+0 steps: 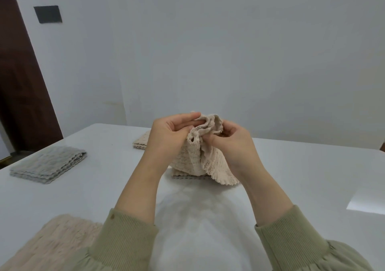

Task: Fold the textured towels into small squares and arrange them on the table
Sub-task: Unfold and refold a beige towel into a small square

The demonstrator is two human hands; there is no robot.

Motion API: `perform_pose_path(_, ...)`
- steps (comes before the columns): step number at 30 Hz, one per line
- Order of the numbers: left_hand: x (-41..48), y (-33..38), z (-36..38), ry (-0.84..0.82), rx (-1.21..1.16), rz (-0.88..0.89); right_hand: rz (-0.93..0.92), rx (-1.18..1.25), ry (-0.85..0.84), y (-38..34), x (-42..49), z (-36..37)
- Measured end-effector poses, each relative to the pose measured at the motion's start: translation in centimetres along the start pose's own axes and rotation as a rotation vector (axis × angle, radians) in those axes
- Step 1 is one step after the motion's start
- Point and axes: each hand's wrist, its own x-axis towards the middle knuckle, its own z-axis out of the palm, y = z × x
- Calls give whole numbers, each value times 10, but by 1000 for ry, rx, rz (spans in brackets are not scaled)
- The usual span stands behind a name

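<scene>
We hold the beige towel (198, 158) raised above the desk (291, 177) with both hands. The left hand (166, 137) keeps a closed grip on the bunched upper edge of the towel, with thumb and fingers pinching the fabric. The right hand (231, 143) closes a second grip on the same edge, just beside the left grip, with its fingers curled into the folds. The rest of the towel hangs below both grips. Its lower hem reaches down to a folded scalloped piece (187, 176) that lies on the desk directly beneath; we cannot tell whether they touch. Beyond the left grip, partly hidden by the hand, a folded beige towel (140, 142) lies flat. Well to the left of the left grip, a folded grey towel (49, 164) rests on the desk. Nearer to us than the grips and to the left, a fluffy beige cloth (58, 239) lies at the desk edge, beside the left sleeve (125, 239).
</scene>
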Motion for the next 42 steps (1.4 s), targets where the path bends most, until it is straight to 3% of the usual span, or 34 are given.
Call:
perform_pose_path(4,0,-1,-4,-34,51,-11,15,-89,51,-4,-1,0)
perform_pose_path(7,4,-8,-9,-6,237,30,31,-49,58,-5,0,0)
perform_pose_path(9,5,-10,-13,-127,298,-47,39,-12,41,-6,0,-1)
perform_pose_path(12,1,-10,-16,-294,223,-129,37,9,71,-5,2,-2)
perform_pose_path(17,-3,-8,-13,-350,160,-156,60,-12,212,-2,3,-3)
perform_pose_path(19,-1,-12,-11,-281,202,-142,49,7,204,-2,4,-5)
perform_pose_path(21,1,-15,-7,-141,197,-120,30,-25,87,-3,4,-8)
perform_pose_path(24,4,-19,-3,13,111,-143,27,-257,-151,-3,3,-14)
perform_pose_path(26,4,-18,-1,66,68,-161,21,-413,-176,-2,2,-13)
perform_pose_path(30,3,-13,5,69,-41,-203,63,-235,-25,-2,1,-11)
perform_pose_path(34,0,-7,-6,-155,-405,-375,231,115,-67,-18,1,-18)
perform_pose_path(36,3,-10,-13,-133,-470,-413,279,160,-54,-27,1,-26)
perform_pose_path(38,8,-18,-17,41,-344,-416,308,53,26,-24,4,-37)
perform_pose_path(42,16,-50,-27,363,141,-329,197,-469,409,21,15,-62)
